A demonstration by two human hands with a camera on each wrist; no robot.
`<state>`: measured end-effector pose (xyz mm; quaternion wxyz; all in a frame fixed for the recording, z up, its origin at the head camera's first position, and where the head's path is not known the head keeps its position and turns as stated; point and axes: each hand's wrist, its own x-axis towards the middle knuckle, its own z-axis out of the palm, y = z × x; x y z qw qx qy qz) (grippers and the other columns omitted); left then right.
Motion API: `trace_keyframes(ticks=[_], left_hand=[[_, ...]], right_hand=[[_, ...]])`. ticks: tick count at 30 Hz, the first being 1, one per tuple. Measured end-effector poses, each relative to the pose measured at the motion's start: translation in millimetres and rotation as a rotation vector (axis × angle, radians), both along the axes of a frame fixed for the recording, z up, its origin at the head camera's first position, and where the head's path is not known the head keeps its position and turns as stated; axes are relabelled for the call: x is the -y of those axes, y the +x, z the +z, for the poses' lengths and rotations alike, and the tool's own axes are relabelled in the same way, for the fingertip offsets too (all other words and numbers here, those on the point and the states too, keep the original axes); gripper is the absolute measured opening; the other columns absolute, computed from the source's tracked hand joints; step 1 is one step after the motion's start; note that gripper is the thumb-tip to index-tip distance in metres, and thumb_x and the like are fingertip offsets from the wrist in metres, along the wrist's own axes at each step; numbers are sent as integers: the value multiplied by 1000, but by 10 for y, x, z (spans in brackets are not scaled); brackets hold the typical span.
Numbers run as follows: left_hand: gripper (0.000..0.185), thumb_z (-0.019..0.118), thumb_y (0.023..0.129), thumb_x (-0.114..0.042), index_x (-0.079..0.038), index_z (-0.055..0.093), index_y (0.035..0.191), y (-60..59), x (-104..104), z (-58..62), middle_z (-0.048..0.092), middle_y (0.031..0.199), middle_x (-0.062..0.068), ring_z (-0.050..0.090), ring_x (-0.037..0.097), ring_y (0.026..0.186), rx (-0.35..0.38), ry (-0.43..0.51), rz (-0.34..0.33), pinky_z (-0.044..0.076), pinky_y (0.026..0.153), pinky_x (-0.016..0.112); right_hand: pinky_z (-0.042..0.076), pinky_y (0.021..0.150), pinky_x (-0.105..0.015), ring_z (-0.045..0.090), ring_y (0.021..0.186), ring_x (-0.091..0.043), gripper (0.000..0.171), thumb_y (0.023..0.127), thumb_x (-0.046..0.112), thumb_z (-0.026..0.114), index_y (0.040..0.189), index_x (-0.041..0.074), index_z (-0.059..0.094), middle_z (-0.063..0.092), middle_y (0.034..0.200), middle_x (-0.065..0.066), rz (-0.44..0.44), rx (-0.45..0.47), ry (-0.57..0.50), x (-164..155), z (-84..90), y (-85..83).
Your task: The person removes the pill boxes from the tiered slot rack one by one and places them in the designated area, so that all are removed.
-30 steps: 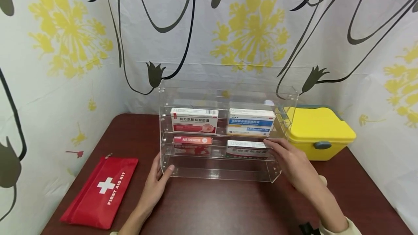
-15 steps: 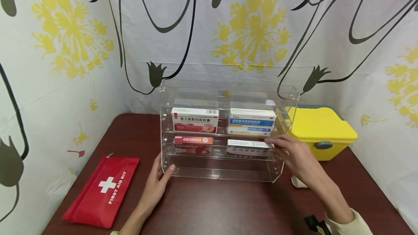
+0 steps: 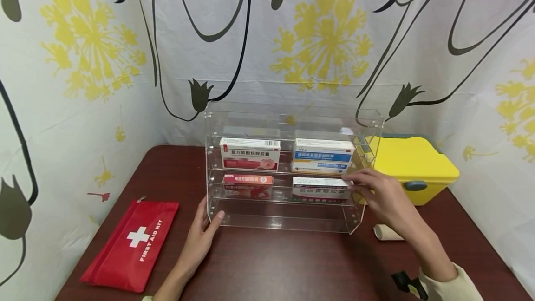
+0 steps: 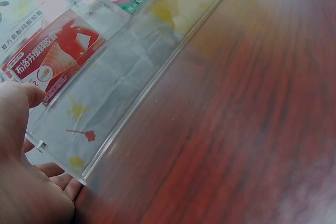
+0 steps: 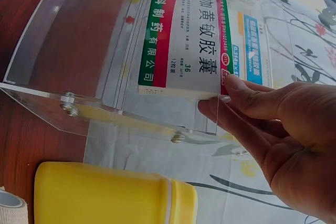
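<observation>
Green-and-white medicine box [image 3: 319, 186] with red stripe, pinched by right hand [image 3: 382, 196].

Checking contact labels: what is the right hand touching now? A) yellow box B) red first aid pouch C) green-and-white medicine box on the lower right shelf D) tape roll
C: the right hand has its fingertips on the green-and-white medicine box in the clear acrylic rack.

**Around the yellow case**

We see a yellow case [image 3: 411, 164] with a grey-blue latch on the dark red table [image 3: 292, 268]. In front of it lies a small pale roll [image 3: 386, 232], perhaps bandage or tape. Far to its left, near the opposite table edge, lies a red first aid pouch [image 3: 131, 245]. Behind it hangs a white cloth [image 3: 317, 41] printed with yellow flowers.
</observation>
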<state>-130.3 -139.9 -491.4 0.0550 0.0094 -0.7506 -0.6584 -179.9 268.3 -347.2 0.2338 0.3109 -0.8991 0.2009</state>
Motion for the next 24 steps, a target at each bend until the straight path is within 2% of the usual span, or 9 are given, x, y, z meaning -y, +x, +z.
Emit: trace_keyframes(ticks=[6, 11, 17, 24], left_hand=[[61, 59, 100, -26, -33, 28, 152, -9, -1, -1, 36, 152, 4, 33, 23, 139, -24, 3, 2, 26, 110, 53], [60, 59, 100, -28, -34, 29, 152, -4, -11, -5, 37, 152, 4, 34, 23, 139, -27, 10, -2, 28, 109, 53], [60, 59, 100, -29, -35, 28, 152, -1, -15, -11, 35, 153, 3, 33, 23, 139, -32, 15, -9, 27, 109, 53], [62, 60, 99, -31, -33, 27, 152, 0, -5, -6, 35, 153, 4, 33, 23, 139, -32, 7, -6, 27, 110, 52]], right_hand=[[49, 68, -13, 67, 83, -14, 40, 72, -9, 82, 107, 9, 76, 70, 99, 1, -8, 16, -16, 7, 4, -1], [46, 66, -10, 66, 79, -11, 39, 73, -8, 81, 107, 10, 76, 70, 97, 3, -6, 8, -25, -13, 55, 23], [44, 67, -9, 63, 79, -8, 40, 72, -7, 82, 107, 13, 76, 69, 98, 5, -11, -52, -38, -46, 311, 98], [42, 72, -8, 60, 87, -6, 46, 70, -6, 83, 110, 16, 75, 68, 101, 9, -33, -100, -60, -37, 637, 238]])
